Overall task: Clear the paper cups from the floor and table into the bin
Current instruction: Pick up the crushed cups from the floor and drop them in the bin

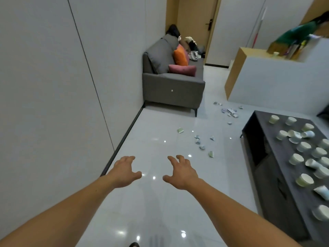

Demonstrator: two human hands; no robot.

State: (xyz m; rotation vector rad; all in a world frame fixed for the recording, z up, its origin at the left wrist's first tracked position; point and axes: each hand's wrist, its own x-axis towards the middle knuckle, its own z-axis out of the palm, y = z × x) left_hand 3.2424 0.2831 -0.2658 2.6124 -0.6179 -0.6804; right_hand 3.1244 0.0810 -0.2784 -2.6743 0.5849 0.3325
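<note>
Several crushed paper cups lie scattered on the glossy white floor ahead, with another cluster of cups farther back near the sofa. Several more paper cups, some upright and some tipped over, cover the dark low table at the right. My left hand and my right hand are stretched out in front of me above the floor, fingers spread and loosely bent, holding nothing. No bin is in view.
A grey sofa with orange and pink cushions stands against the left wall. A white and wood counter rises at the back right. A wooden door is behind the sofa. Someone in a green top is at the top right.
</note>
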